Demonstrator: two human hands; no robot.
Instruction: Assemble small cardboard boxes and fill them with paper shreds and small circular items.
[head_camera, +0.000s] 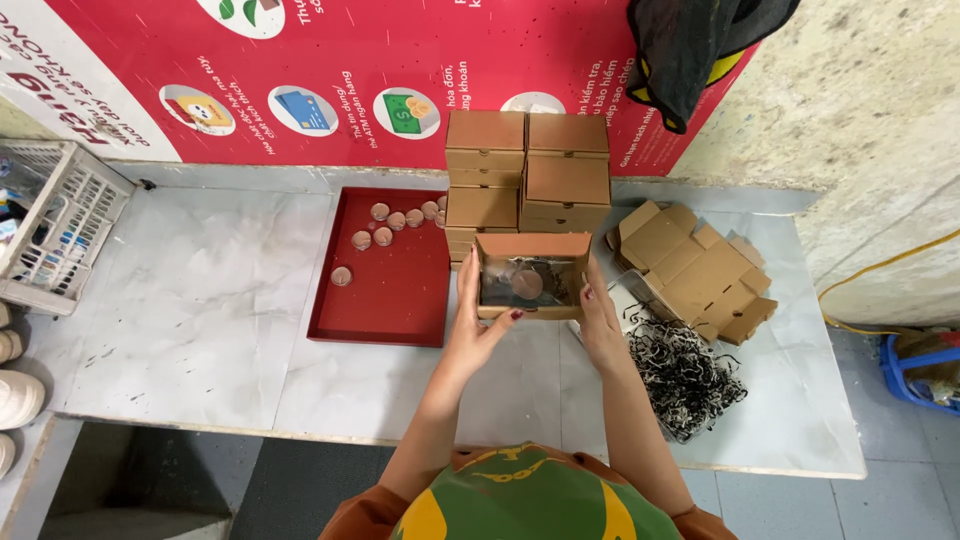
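My left hand (478, 322) and right hand (601, 322) clasp the open brown box (530, 275) from both sides, already filled but not closed, near the finished box stack (527, 175), while flat cardboard blanks (692, 265) lie at right.

Open brown cardboard box (530, 275) held between left hand (477, 325) and right hand (600, 325) above the grey bench (200, 300); dark filling and a round piece inside. Stacked closed boxes (527, 170) behind. Red tray (390, 300) with small round pieces to the left. Flat cardboard blanks (695, 265) and black shredded paper (685, 375) to the right.
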